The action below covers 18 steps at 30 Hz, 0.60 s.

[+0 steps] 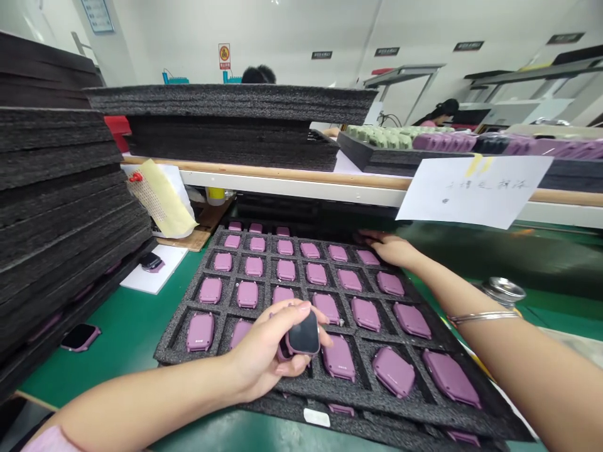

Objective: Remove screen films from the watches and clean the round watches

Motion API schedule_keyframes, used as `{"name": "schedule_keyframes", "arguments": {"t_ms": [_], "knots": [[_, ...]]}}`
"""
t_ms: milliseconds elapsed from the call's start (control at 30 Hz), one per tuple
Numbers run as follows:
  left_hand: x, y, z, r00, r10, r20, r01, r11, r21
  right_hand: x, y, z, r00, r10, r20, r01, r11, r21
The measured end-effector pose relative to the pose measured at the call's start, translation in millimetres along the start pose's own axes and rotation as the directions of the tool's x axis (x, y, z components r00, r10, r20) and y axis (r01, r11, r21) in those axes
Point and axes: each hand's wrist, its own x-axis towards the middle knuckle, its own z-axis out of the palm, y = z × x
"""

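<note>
A black foam tray [235,311] lies in front of me with several purple watch cases [247,294] sitting face down in its pockets. My left hand [271,351] is closed around one purple watch case [304,336] with its dark screen showing, held just above the tray's near row. My right hand [391,248] reaches to the tray's far right corner, fingers stretched flat on the foam edge beside the last pocket. A silver bangle [480,317] sits on that wrist.
Tall stacks of black foam trays [61,188] stand at the left and on the shelf [226,122] ahead. Two loose watch cases [80,337] lie on the green mat. A white paper note [471,188] hangs at right, a metal lid [503,290] below it. People sit beyond.
</note>
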Motion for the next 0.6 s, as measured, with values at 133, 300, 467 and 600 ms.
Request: {"name": "schedule_keyframes", "arguments": {"t_ms": [133,300,467,600], "knots": [[2,0,2.2,1.0,-0.011,-0.009,0.01,0.995,-0.097,-11,-45,0,0.998,0.008,0.066,-0.014,0.995,0.097],[4,-1,-1.4,1.0,-0.022,0.01,0.023,0.982,-0.185,-61,-159,-5,0.918,-0.188,0.348,0.071,0.944,0.324],[3,-1,-1.9,0.999,-0.042,-0.018,0.037,0.978,-0.206,-96,-199,-2,0.923,-0.308,0.23,0.229,0.921,0.314],[3,0,-0.8,0.998,-0.056,-0.004,0.054,0.974,-0.222,-102,-199,3,0.934,-0.319,0.161,0.247,0.902,0.356]]}}
